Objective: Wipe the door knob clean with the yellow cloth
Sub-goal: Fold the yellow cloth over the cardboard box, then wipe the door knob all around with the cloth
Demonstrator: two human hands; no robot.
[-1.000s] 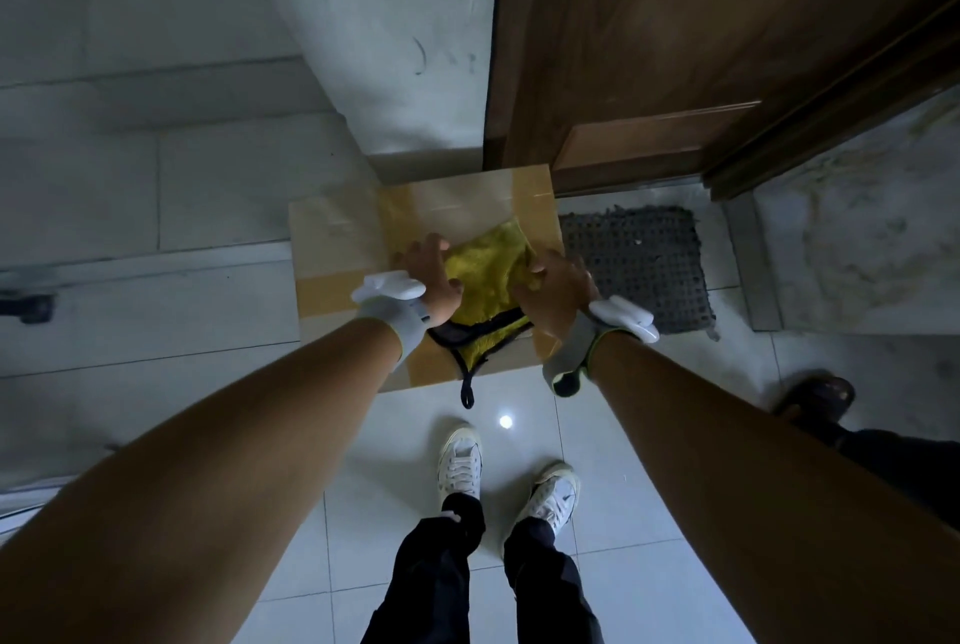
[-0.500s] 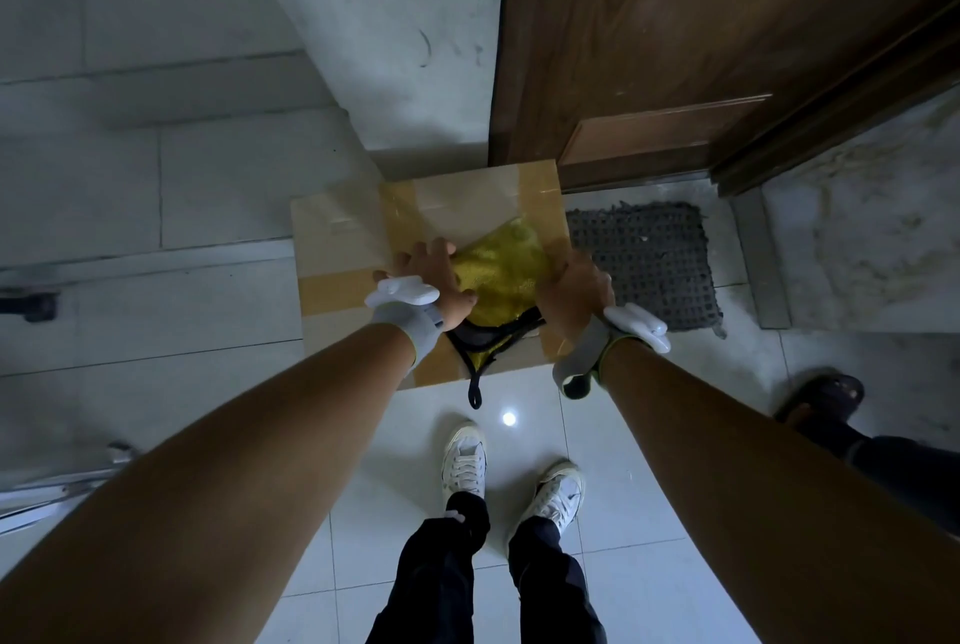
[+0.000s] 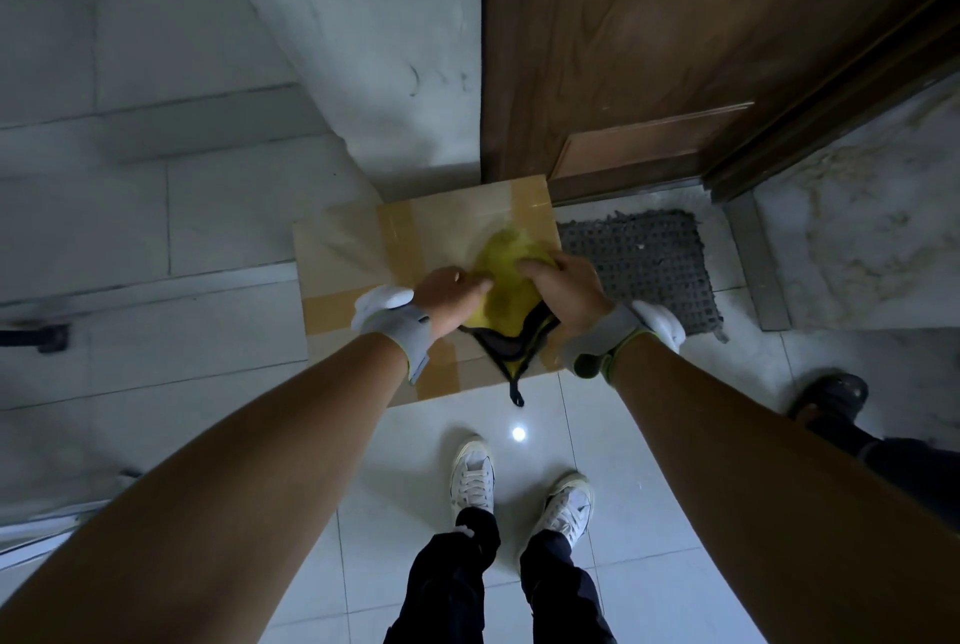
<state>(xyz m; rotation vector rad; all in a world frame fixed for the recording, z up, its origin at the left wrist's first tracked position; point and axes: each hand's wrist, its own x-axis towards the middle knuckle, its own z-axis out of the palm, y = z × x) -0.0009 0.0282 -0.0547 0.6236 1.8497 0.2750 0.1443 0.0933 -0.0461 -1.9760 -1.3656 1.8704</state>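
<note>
The yellow cloth (image 3: 506, 274), with a black trim and a hanging loop at its near corner, is bunched between both hands above a taped cardboard box (image 3: 358, 248). My left hand (image 3: 449, 297) grips its left side. My right hand (image 3: 563, 284) grips its right side, fingers curled over the top. The brown wooden door (image 3: 675, 35) stands behind the box. The door knob is out of view.
A dark grey mat (image 3: 644, 264) lies on the floor right of the box, before the door. A white wall corner (image 3: 363, 45) rises left of the door. My white shoes (image 3: 472, 479) stand on pale tiles. Another person's dark shoe (image 3: 831, 396) is at the right.
Both hands have gathered the cloth into a tighter bunch and drawn closer together. The view has shifted slightly.
</note>
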